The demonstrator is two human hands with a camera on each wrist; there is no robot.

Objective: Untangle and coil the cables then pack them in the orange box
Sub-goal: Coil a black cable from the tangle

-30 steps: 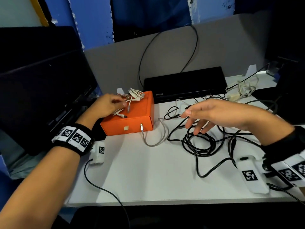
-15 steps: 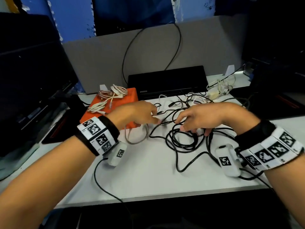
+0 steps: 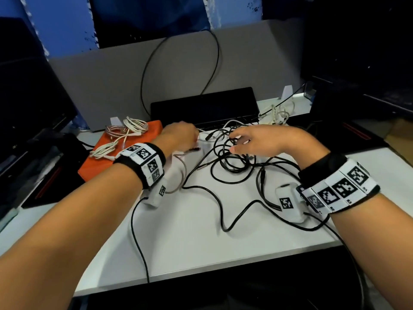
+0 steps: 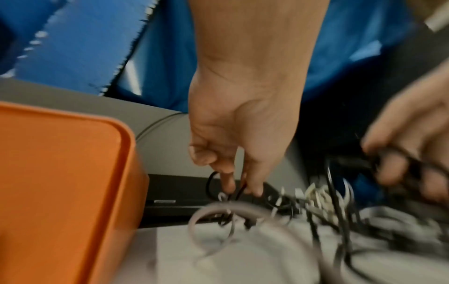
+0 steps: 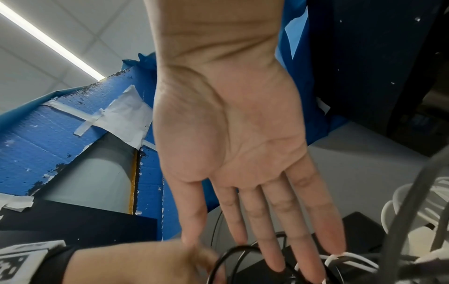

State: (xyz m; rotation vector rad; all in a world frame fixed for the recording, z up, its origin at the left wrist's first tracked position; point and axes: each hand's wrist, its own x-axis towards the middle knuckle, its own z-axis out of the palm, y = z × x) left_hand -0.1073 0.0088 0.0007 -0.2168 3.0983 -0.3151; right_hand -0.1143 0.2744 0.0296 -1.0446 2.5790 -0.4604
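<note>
Only the left wrist view shows the left hand [image 4: 243, 119] with fingertips curled, pinching a thin cable in the black cable tangle [image 3: 232, 162]. Only the right wrist view shows the right hand [image 5: 233, 138] flat, fingers straight on the tangle. The tangle sprawls just right of the orange box [image 3: 102, 162], without one clear long axis.

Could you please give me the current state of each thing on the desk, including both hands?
Orange plastic box: lid closed, coiled cables lying on top, none inside.
White coiled cable: bundled, resting on the box lid.
Black tangled cables: still knotted, spread on the white desk.
Left hand: fingers curled, pinching a thin black cable.
Right hand: fingers straight, reaching into the tangle.
</note>
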